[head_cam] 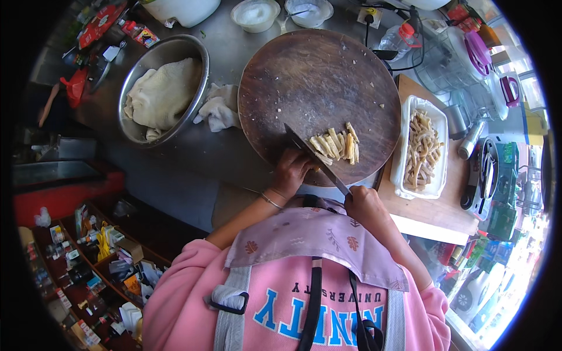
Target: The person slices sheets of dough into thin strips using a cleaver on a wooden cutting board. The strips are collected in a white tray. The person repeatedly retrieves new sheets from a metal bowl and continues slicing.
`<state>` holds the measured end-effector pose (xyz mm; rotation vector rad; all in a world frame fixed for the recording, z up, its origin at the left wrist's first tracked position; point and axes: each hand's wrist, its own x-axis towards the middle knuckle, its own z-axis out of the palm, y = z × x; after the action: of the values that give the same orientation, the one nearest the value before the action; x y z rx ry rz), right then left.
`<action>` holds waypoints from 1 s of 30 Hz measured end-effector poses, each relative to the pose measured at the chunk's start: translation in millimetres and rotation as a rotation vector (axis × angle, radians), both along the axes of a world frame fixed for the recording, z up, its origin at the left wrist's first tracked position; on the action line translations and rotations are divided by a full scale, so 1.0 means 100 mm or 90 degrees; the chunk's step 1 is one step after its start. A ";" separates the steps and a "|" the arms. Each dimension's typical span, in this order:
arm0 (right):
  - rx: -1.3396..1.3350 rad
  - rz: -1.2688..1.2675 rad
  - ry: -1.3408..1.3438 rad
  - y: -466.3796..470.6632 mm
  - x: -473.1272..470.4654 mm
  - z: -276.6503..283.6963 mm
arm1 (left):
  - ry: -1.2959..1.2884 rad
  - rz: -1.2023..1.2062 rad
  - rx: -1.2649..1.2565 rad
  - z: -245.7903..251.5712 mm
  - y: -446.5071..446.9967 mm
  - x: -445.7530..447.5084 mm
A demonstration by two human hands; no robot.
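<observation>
My right hand [366, 204] grips the handle of a kitchen knife [317, 158], whose blade slants up and left over the near edge of a round wooden chopping board [316, 83]. Close against the blade's left side is my left hand [290, 172], its fingers bent down at the board. What lies under those fingers is mostly hidden by the hand and the blade. Right of the blade, several pale yellowish cut strips of food [336, 145] lie side by side. Small crumbs dot the board.
A white tray [397, 175] of cut strips stands right of the board. To the left are a steel basin [204, 57] holding a pale sheet-like food [164, 94] and a crumpled cloth [219, 109]. Two bowls [255, 15] sit behind; a portable stove [480, 180] is far right.
</observation>
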<state>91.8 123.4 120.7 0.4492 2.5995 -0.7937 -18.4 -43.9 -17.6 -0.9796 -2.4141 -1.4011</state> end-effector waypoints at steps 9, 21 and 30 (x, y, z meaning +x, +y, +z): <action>-0.017 -0.067 0.058 -0.08 -0.21 -0.21 | 0.034 -0.034 -0.052 0.05 -0.01 -0.03; -0.473 -0.490 0.067 0.63 0.23 -0.12 | -0.082 0.024 -0.221 0.29 0.24 0.04; -0.685 -0.633 -0.014 0.78 0.45 -0.60 | -0.091 -0.041 -0.129 0.13 0.77 -0.04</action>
<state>136.8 201.7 61.2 1.3212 1.4023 -2.2153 -22.6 33.1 -4.5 -1.0437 -2.6966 -1.3072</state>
